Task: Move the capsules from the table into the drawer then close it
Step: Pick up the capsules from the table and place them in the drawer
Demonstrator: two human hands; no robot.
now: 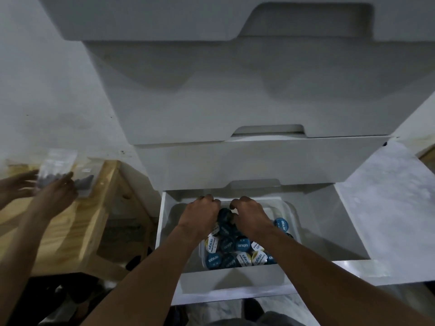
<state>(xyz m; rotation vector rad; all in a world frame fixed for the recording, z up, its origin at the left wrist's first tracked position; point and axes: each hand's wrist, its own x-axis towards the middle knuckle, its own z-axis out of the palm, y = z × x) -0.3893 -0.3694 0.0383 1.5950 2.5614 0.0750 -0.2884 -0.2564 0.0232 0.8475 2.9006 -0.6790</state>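
Observation:
The bottom white drawer (pixel 235 278) stands pulled open below me. Inside it sits a clear plastic container (pixel 292 216) filled with several capsules (pixel 235 250) with blue and white lids. Both my hands reach into the container's far half, side by side. My left hand (pixel 200 216) and my right hand (pixel 251 216) have their fingers curled down over a cluster of dark capsules (pixel 224 216) between them. The fingertips are hidden behind the knuckles.
The upper drawers (pixel 259 161) of the white cabinet are shut. A wooden table (pixel 94 208) stands to the left, where another person's hands (pixel 56 191) handle a clear plastic bag (pixel 56 165). A pale marbled surface (pixel 388 196) lies to the right.

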